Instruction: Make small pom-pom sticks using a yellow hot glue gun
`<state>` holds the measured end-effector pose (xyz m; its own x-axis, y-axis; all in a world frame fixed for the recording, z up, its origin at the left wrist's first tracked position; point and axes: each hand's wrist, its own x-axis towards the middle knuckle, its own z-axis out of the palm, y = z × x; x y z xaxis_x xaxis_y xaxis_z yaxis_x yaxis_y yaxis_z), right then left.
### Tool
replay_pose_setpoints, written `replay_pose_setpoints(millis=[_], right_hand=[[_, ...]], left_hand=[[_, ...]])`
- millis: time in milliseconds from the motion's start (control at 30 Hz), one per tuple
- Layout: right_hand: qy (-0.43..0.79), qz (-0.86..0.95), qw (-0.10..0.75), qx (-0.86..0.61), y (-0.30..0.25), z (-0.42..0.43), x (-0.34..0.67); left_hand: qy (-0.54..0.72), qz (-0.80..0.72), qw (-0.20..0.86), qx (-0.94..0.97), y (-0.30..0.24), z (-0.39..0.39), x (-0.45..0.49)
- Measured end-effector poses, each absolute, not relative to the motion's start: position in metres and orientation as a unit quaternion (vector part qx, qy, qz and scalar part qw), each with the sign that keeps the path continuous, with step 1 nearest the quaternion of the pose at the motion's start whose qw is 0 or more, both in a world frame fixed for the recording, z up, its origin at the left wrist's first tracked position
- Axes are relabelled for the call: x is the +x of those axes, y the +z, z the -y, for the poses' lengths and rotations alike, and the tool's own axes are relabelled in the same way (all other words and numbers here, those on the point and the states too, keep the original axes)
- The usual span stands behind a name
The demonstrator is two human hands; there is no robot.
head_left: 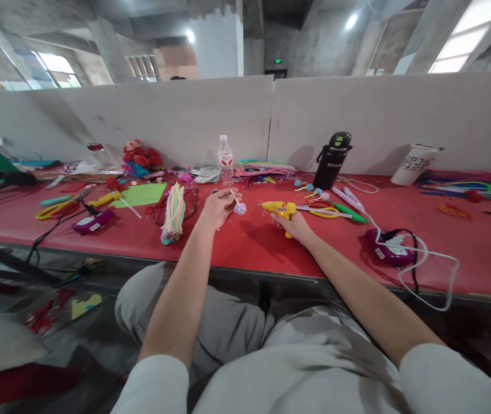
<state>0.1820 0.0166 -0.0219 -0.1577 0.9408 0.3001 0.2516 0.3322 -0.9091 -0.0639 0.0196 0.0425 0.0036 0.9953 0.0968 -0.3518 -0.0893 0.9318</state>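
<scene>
Between the fingertips of my left hand [218, 208] is the pale stem of a small lilac pipe-cleaner flower [240, 209]. Its fluffy head points to the right, above the red tabletop [245, 247]. My right hand [294, 224] is wrapped round the handle of a yellow glue gun [280, 208]. The gun's nozzle points left toward the flower, with a gap between them. A glue stick [314, 209] sticks out behind the gun. Left of my left hand a bundle of pastel pipe cleaners [174, 213] lies on the table.
A clear water bottle [225, 161] and a black flask [334, 161] stand near the back partition [163, 121]. Yellow-handled scissors [325, 213] and a green pen [351, 213] lie right of the glue gun. Purple power sockets [386, 250] with loose cables lie at the right, a white cup [413, 165] behind.
</scene>
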Motion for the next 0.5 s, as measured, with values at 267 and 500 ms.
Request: replay_pose_setpoints(millis=[267, 500], right_hand=[[0.364, 0.691, 0.474, -0.406, -0.011, 0.000, 0.175], [0.364, 0.713, 0.444, -0.403, -0.009, 0.005, 0.170]], left_hand=[[0.591, -0.398, 0.420, 0.562, 0.036, -0.020, -0.058], [0.589, -0.393, 0.429, 0.560, 0.039, -0.017, -0.051]])
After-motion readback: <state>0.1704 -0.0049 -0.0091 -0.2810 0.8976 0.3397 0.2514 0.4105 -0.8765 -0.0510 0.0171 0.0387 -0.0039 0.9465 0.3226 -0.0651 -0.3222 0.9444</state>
